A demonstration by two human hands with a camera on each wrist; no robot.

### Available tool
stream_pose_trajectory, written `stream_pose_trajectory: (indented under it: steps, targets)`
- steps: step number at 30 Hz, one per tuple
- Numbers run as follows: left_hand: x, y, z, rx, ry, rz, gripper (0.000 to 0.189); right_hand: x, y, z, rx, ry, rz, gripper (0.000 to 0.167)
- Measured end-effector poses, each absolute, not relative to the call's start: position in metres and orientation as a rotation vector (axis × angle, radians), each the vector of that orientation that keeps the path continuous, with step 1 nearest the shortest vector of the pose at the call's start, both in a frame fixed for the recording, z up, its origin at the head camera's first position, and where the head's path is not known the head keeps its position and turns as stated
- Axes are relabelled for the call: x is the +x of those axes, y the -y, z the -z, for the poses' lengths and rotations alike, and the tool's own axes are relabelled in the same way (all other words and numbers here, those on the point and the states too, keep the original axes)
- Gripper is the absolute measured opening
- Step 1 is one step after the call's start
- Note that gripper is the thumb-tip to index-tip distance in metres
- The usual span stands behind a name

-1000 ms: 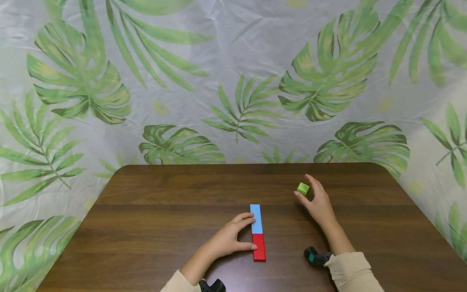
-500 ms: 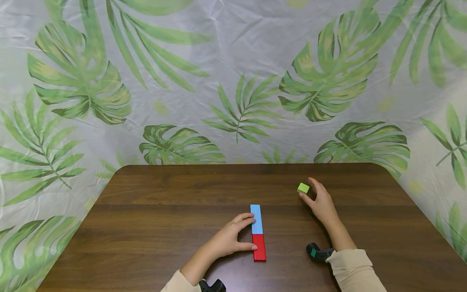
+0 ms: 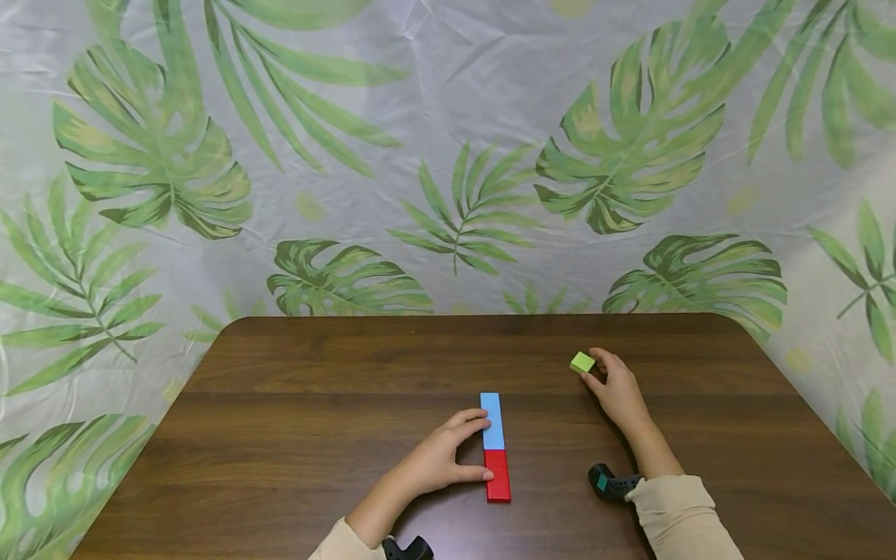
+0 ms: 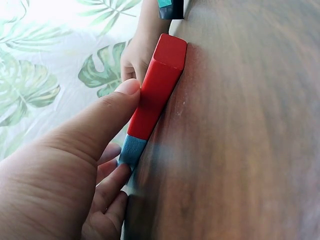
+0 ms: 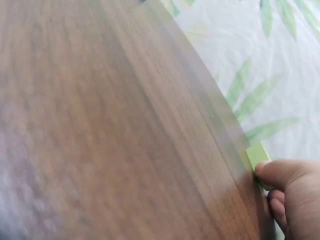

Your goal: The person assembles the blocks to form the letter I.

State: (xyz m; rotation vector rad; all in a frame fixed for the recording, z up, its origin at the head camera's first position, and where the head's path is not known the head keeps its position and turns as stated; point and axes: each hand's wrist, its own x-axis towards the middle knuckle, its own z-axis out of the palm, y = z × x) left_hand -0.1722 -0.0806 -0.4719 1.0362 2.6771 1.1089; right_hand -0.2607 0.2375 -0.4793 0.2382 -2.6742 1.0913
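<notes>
A light blue block point(image 3: 492, 421) and a red block point(image 3: 498, 476) lie end to end in one straight line on the table. My left hand point(image 3: 437, 459) rests beside them on their left: the thumb touches the red block's side and the fingertips touch the blue block. In the left wrist view the thumb point(image 4: 128, 87) lies against the red block point(image 4: 157, 85). Farther back on the right, my right hand point(image 3: 619, 393) pinches a small green cube point(image 3: 582, 362) at its right side between thumb and fingers. The right wrist view shows the thumb on the green cube point(image 5: 257, 155).
The brown wooden table point(image 3: 315, 389) extends to both sides of the hands. A leaf-patterned cloth point(image 3: 448, 155) hangs behind its back edge. Each wrist wears a black device; the right one point(image 3: 612, 484) sits low over the table.
My right hand has shifted slightly right and its fingers have drawn in, from around the green cube to its right side. The cube has turned a little. The left hand stays put.
</notes>
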Motion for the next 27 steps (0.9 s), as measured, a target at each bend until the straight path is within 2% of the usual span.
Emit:
stream_pose_trajectory:
  steps: [27]
  targets:
    - [-0.173,0.081,0.475,1.032,-2.673,-1.125,0.067,-0.255,-0.223,0.467,0.316,2.579,-1.129,0.044]
